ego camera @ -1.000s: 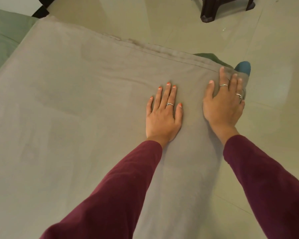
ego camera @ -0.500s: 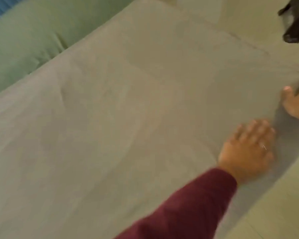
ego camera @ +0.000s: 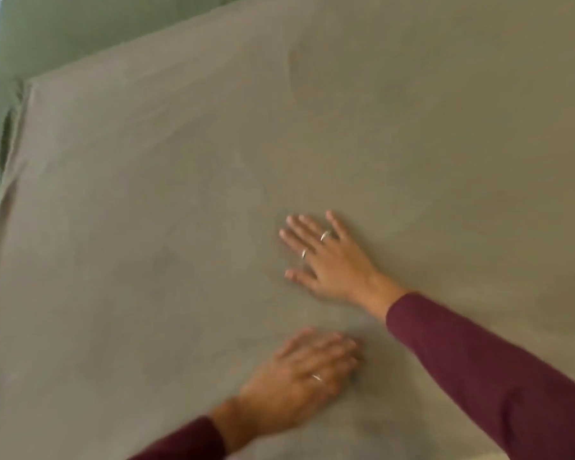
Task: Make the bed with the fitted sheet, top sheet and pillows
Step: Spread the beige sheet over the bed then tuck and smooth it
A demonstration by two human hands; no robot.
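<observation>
Both palms flat on the grey sheet (ego camera: 180, 194), right hand (ego camera: 326, 257) fingers spread, left hand (ego camera: 299, 376) blurred, neither gripping

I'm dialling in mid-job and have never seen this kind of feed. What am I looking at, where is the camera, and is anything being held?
There is no machine here: a person in dark red sleeves is making a bed with bare hands. The single picture comes from a wide-angle camera worn on their head, looking forward and down. Most of the view is a grey-brown sheet spread over the bed; green bedding shows past its far edge at the top left. The right hand lies flat on the sheet with its fingers spread. The left hand, nearer the camera and blurred, also rests on the sheet. Neither hand appears to grip anything; they seem to be smoothing the cloth.
</observation>
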